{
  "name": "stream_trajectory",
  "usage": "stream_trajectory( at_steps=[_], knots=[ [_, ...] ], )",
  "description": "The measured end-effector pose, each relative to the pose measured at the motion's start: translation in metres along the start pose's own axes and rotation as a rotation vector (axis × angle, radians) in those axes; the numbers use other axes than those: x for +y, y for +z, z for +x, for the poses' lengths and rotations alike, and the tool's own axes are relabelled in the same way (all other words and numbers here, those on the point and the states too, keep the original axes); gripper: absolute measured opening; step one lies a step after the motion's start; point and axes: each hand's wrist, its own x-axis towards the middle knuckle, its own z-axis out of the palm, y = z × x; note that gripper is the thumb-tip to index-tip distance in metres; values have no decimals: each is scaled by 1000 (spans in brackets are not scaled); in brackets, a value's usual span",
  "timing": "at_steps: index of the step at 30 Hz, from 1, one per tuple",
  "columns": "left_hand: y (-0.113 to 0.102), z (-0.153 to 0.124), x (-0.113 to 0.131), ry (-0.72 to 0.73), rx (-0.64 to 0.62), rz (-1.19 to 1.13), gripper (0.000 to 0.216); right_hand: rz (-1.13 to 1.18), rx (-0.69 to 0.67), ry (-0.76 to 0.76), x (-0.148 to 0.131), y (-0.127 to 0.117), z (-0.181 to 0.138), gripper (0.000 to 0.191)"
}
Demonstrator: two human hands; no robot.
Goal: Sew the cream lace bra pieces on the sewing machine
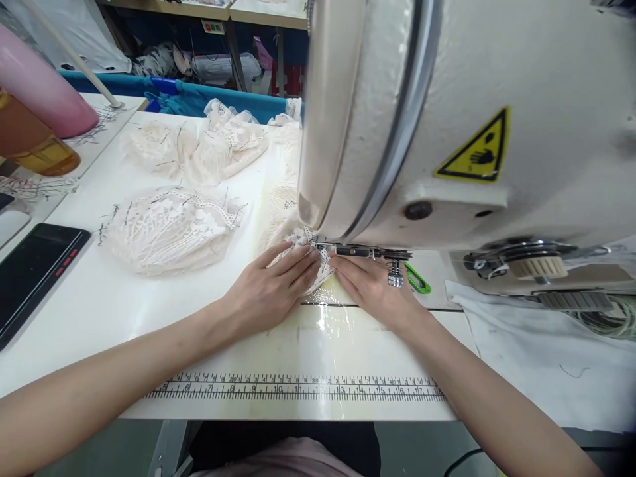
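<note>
Taking the stitching spot of the sewing machine as the clock's centre, a printed ruler lies along the tabletop edge at six. The left hand, at eight, rests with a flat, extended grip on cream lace fabric at the centre; the right hand, at four, meets its edge, but I cannot tell whether that half-hidden grip pinches. A smartphone lies at nine, bunched lace at ten.

Left hand and right hand are appearing bare, with slender tapering fingers, both forearms are showing uncovered, a dusty-mauve top is forming a rounded edge, black clothing is surrounding it above and to either side
</note>
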Motion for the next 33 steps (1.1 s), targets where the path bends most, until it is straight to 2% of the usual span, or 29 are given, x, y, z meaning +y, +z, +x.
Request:
stream_trajectory(
  at_steps=[6, 9, 15, 22, 26, 33],
  knots=[
    [-1, -4, -11, 65, -14, -40, 35, -97, 34, -150, 0, 4, 3, 20],
    [-4, -5, -20, 93, -29, -85, 38, -135, 5, -212, -1, 6, 3, 24],
    [-4, -6, -33, 111, -10, -132, 38, -156, -49, -187, -10, 8, 2, 35],
    [-2, -4, -31, 120, 13, -43, 35, -234, 114, -206, -22, 12, 8, 19],
    [-2, -1, -25, 70, 50, -60, 33, -210, 106, -218, -24, 10, 8, 20],
    [3, -4, -23, 75, 12, -169, 35, -181, 100, -237, -23, 8, 5, 18]
  ],
)
